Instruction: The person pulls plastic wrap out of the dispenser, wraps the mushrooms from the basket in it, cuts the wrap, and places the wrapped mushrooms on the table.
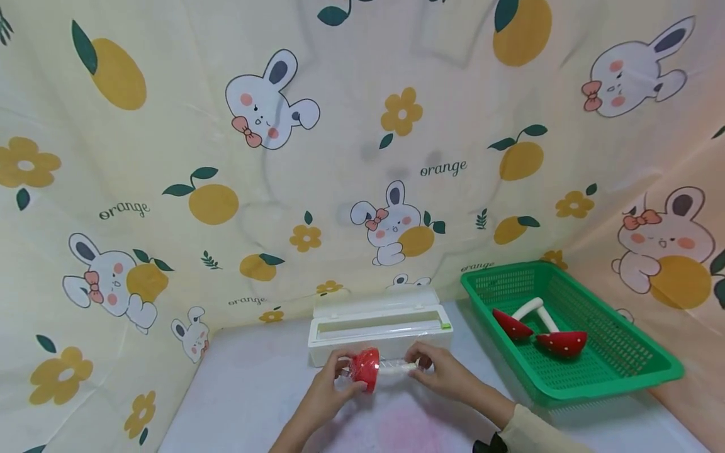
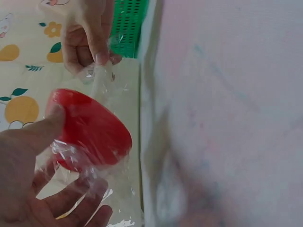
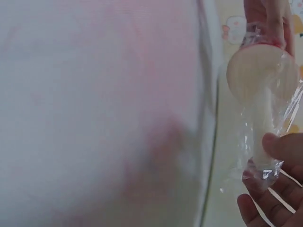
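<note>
a person's two bare hands hold a red mushroom (image 1: 365, 371) sideways, just in front of a long white box (image 1: 324, 356) with its lid (image 1: 376, 303) raised. clear film (image 3: 245, 135) wraps the mushroom, creased over the red cap and baggy along the white stem. the left hand (image 1: 328, 391) is partly closed, thumb and fingers curved round the cap. the right hand (image 1: 444, 374) pinches the far end of the stem through the film, thumb on one side, fingers on the other. off to the right, two more mushrooms (image 1: 562, 344), red with white dots, lie in a green basket (image 1: 504, 360), well apart from the hands.

from where i'm standing, the slack film looks the likeliest trouble. where it hangs loose by the stem, it could cling to itself or to a finger and bunch up. if the right thumb slid on that slick wrap, the stem end could drop and the film open there. a hard pull between the two hands might tear it. the rounded cap, squeezed too tightly, could slip out of the left fingers. with the box so near, a forward nudge could shift it.
</note>
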Demonstrator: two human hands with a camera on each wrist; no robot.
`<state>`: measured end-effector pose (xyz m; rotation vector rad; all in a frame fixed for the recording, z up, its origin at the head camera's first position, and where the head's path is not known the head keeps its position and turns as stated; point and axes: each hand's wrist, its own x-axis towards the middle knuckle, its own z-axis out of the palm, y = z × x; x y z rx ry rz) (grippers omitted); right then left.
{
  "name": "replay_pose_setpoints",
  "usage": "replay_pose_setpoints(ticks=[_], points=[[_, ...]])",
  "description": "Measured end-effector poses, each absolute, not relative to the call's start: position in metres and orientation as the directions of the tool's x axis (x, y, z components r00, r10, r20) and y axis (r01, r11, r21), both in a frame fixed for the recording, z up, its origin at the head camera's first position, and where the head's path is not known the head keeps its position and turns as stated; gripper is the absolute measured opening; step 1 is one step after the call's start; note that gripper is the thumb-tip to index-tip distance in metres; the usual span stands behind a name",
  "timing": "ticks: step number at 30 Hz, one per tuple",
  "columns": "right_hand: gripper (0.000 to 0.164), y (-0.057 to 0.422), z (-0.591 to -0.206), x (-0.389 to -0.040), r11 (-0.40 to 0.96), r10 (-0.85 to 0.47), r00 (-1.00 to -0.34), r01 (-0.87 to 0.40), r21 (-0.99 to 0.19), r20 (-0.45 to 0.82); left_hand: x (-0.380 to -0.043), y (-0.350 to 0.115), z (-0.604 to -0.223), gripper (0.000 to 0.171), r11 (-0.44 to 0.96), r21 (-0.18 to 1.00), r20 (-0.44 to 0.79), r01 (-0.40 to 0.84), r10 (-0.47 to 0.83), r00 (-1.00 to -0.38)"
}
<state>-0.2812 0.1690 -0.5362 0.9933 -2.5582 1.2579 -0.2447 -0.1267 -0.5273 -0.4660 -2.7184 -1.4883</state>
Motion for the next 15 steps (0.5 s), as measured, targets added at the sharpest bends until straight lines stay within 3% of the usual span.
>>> replay_pose_setpoints(ticks=[8,15], points=[[0.022,0.171,-0.560,-0.284,0.444,-0.466,-0.805,-0.572,-0.689,0.368,-0.251,-0.117,-0.539,0.062,0.594,0.719,0.245,0.361,0.271,-0.931],[0.021,0.171,-0.564,-0.291,0.539,-0.404,-0.881,-0.446,-0.714,0.245,-0.256,-0.110,-0.542,0.064,0.671,0.637,0.278,0.378,0.258,-0.925]])
